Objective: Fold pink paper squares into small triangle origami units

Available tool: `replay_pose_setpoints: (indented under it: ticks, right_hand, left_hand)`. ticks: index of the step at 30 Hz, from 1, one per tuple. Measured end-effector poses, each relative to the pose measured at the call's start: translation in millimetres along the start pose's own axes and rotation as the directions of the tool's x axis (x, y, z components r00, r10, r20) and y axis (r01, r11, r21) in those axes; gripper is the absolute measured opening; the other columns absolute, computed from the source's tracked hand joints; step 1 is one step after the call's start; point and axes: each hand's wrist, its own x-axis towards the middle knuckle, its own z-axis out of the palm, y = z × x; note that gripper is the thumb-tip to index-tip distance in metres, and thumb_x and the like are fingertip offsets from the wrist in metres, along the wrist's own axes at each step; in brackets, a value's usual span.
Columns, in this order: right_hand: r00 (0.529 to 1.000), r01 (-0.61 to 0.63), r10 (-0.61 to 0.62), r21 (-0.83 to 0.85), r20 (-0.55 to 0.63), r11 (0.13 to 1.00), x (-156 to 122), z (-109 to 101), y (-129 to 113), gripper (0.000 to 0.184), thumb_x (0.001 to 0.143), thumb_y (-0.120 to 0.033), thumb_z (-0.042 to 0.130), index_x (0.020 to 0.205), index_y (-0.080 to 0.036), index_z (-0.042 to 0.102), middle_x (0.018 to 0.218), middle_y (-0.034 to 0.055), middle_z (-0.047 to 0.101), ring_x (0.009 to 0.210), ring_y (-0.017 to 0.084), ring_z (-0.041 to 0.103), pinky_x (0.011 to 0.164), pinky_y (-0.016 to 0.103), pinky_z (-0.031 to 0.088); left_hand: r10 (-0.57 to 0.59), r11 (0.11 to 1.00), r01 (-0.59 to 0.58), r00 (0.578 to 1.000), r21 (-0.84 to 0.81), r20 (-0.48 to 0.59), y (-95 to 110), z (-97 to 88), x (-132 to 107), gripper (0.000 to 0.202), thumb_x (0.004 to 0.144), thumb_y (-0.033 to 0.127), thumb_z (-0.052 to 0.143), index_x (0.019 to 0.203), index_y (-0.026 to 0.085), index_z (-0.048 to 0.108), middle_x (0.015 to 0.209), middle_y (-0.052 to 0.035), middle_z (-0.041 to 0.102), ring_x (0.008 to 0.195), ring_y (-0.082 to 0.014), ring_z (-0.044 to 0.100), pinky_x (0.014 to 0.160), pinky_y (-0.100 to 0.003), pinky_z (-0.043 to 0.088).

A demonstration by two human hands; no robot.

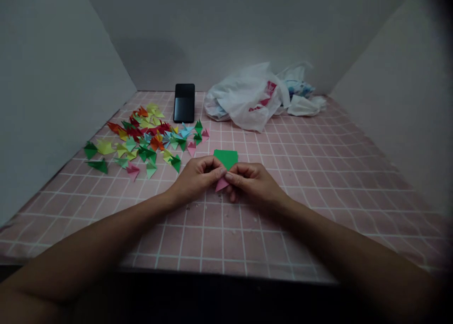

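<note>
My left hand (198, 175) and my right hand (253, 180) meet at the middle of the pink tiled table (318, 173). Both pinch a small folded pink paper piece (222, 184), whose tip pokes out below my fingertips. Just behind my fingers lies a green paper sheet (226, 157), flat on the table and partly hidden by my hands. A spread of several folded paper pieces (145, 137) in red, green, yellow, orange, blue and pink lies to the left.
A black phone (184, 102) lies at the back centre. White plastic bags (255, 97) are heaped at the back right. Grey walls close in the table on the left, back and right. The table's front edge runs under my forearms.
</note>
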Motion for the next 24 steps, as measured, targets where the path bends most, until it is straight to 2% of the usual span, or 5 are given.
replay_pose_setpoints:
  ticks: [5,12,15,18,24]
  right_hand:
    - [1.000,-0.004,0.002,0.046,0.023,0.999,0.9,0.0,-0.6,0.034,0.082,-0.047,0.078,0.073,-0.017,0.065,0.060,-0.0014,0.067,0.047,0.009,0.062,0.048,0.021,0.049]
    - [0.990,0.027,-0.021,0.038,-0.140,0.999,1.2,3.0,0.8,0.035,0.083,-0.046,0.077,0.070,-0.018,0.060,0.056,-0.0039,0.063,0.042,0.008,0.057,0.042,0.020,0.044]
    - [0.993,0.024,-0.015,0.077,-0.114,0.997,2.4,3.5,2.3,0.031,0.083,-0.044,0.077,0.078,-0.018,0.062,0.059,-0.0028,0.066,0.045,0.010,0.059,0.046,0.023,0.049]
    - [0.998,0.026,-0.020,0.100,-0.060,0.995,4.3,2.0,5.1,0.026,0.082,-0.041,0.078,0.084,-0.017,0.067,0.061,-0.0016,0.067,0.047,0.010,0.059,0.047,0.023,0.049]
    - [0.999,0.024,-0.023,-0.022,0.026,0.999,2.9,-1.5,5.0,0.026,0.084,-0.040,0.075,0.076,-0.016,0.069,0.053,-0.0022,0.062,0.047,0.009,0.055,0.048,0.022,0.044]
  left_hand:
    - [0.033,0.999,-0.035,0.999,-0.033,-0.042,0.0,1.7,-1.3,0.022,0.082,0.034,0.068,0.072,0.015,0.061,0.063,0.0026,0.057,0.057,-0.0092,0.050,0.057,-0.023,0.040]
    - [0.061,0.994,-0.072,0.990,-0.086,-0.125,-5.5,2.6,0.3,0.023,0.084,0.035,0.069,0.073,0.017,0.059,0.062,0.0034,0.056,0.055,-0.0093,0.051,0.054,-0.022,0.041]
    - [0.083,0.992,-0.099,0.980,-0.083,-0.182,-6.4,2.4,1.0,0.024,0.085,0.035,0.068,0.074,0.017,0.060,0.063,0.0034,0.056,0.055,-0.0091,0.051,0.054,-0.023,0.042]
    - [0.075,0.992,-0.091,0.983,-0.088,-0.166,-6.2,2.9,0.4,0.024,0.086,0.036,0.068,0.075,0.017,0.060,0.063,0.0025,0.058,0.056,-0.0097,0.053,0.056,-0.023,0.043]
    - [0.020,0.998,-0.023,0.998,-0.059,-0.062,-7.7,2.2,-0.3,0.024,0.083,0.036,0.073,0.075,0.016,0.062,0.064,0.0017,0.062,0.058,-0.0104,0.055,0.057,-0.023,0.043]
